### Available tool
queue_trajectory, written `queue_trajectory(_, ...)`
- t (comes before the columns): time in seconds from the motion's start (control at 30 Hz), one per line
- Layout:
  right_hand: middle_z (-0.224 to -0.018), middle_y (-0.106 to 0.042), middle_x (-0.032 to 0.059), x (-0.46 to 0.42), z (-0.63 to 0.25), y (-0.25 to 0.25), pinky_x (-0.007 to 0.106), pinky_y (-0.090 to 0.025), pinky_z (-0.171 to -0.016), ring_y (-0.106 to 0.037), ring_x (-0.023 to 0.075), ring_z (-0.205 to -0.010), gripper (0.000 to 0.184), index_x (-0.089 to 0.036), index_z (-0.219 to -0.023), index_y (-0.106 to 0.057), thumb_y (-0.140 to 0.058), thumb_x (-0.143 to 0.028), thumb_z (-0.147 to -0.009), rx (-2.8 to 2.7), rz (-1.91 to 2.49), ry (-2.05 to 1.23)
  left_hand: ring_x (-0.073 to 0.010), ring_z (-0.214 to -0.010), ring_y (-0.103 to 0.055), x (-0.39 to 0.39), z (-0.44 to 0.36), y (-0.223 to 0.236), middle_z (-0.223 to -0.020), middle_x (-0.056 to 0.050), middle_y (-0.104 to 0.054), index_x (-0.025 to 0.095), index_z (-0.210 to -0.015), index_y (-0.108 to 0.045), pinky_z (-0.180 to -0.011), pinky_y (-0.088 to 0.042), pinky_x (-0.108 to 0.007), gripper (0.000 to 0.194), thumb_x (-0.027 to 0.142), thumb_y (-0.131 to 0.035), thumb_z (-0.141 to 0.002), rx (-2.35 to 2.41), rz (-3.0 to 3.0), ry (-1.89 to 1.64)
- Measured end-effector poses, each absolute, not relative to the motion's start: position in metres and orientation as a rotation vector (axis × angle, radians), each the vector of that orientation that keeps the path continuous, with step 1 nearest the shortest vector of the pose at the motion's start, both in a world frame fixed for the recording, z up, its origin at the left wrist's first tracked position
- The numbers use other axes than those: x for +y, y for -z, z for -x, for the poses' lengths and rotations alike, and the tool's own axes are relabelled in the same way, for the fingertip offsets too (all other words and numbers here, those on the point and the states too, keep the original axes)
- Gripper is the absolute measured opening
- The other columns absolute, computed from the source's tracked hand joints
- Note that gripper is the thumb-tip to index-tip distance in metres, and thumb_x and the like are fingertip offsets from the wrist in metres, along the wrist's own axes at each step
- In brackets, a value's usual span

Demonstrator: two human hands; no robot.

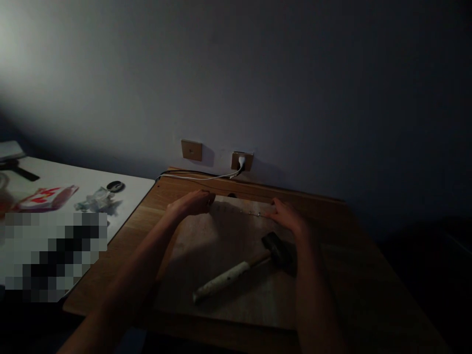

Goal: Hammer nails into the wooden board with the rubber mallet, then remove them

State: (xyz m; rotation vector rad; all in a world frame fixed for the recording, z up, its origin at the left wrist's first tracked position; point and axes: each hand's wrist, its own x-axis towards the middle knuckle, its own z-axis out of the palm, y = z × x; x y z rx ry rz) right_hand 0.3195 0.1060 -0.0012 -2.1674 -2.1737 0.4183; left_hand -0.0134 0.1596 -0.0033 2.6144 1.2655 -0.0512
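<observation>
1. With the left hand (197, 201), reaches to the far left corner of a flat board (221, 246), fingers curled over or beside the edge; cannot tell from here whether gripping it.
2. With the right hand (287, 215), reaches to the far right part of the same board, fingers bent and pointing inward, at the right end of a thin row of small shiny pieces (250, 213). Cannot tell whether open or pinching one.
3. From the right hand, extends leftward along the board's far edge in that shiny row, across the gap toward the left hand; clearly nearer the right.
4. Lies on the board, on the body side of both hands, as a hammer (260, 258): head just below the right hand, beside the right forearm, long axis slanting from there toward the near left, butt between the forearms. Touched by neither hand, as far as visible.
5. Beneath the board, spreads out as a wooden worktop (350, 236).
6. Beyond the hands, shows on the wall as a socket (250, 162) with a white plug (242, 161) in it.
</observation>
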Motion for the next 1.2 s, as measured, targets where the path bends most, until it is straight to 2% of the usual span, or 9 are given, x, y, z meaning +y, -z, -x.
queue_trajectory(0.2,-0.105,-0.073,0.0175,0.107,-0.326,0.002,0.035,-0.046,-0.083,-0.068,0.0291,-0.103,0.041,-0.013,-0.126,-0.058,-0.052,-0.042,-0.098,-2.204,2.213,-0.357,-0.0186,-0.089,-0.067,0.154,0.008,0.0,-0.103,-0.005,-0.072,0.02,-0.101,-0.065,-0.072,-0.048,-0.025,0.022,0.011,-0.059,-0.081,1.278,-2.608,0.047)
queue_trajectory(0.37,-0.119,-0.07,0.0213,0.106,-0.32,0.003,0.037,-0.046,-0.085,-0.065,0.0329,-0.111,0.039,-0.012,-0.124,-0.059,-0.054,-0.04,-0.097,-2.208,2.248,-0.374,-0.0194,-0.085,-0.067,0.153,0.003,0.003,-0.101,-0.007,-0.071,0.019,-0.098,-0.065,-0.07,-0.047,-0.026,0.017,0.013,-0.054,-0.087,1.281,-2.67,0.096)
queue_trajectory(0.67,-0.116,-0.071,0.0181,0.106,-0.31,0.003,0.032,-0.045,-0.082,-0.066,0.0273,-0.107,0.028,-0.015,-0.119,-0.06,-0.06,-0.024,-0.092,-2.221,2.233,-0.411,-0.0204,-0.089,-0.066,0.153,0.003,0.001,-0.105,-0.008,-0.07,0.019,-0.1,-0.064,-0.071,-0.046,-0.027,0.021,0.009,-0.052,-0.086,1.246,-2.678,0.039)
queue_trajectory(0.97,-0.111,-0.073,0.0155,0.107,-0.308,0.004,0.031,-0.043,-0.079,-0.068,0.0257,-0.103,0.028,-0.016,-0.118,-0.059,-0.056,-0.017,-0.089,-2.223,2.264,-0.407,-0.0199,-0.086,-0.066,0.153,0.004,-0.002,-0.101,-0.007,-0.071,0.02,-0.1,-0.065,-0.067,-0.043,-0.026,0.025,0.006,-0.057,-0.082,1.256,-2.665,-0.003)
queue_trajectory(1.2,-0.1,-0.074,0.0115,0.108,-0.312,0.007,0.03,-0.043,-0.074,-0.068,0.0233,-0.093,0.021,-0.019,-0.105,-0.063,-0.059,-0.016,-0.085,-2.189,2.208,-0.406,-0.0182,-0.082,-0.066,0.155,0.005,0.0,-0.102,-0.006,-0.071,0.02,-0.099,-0.067,-0.064,-0.043,-0.025,0.024,0.008,-0.061,-0.079,1.244,-2.653,-0.02)
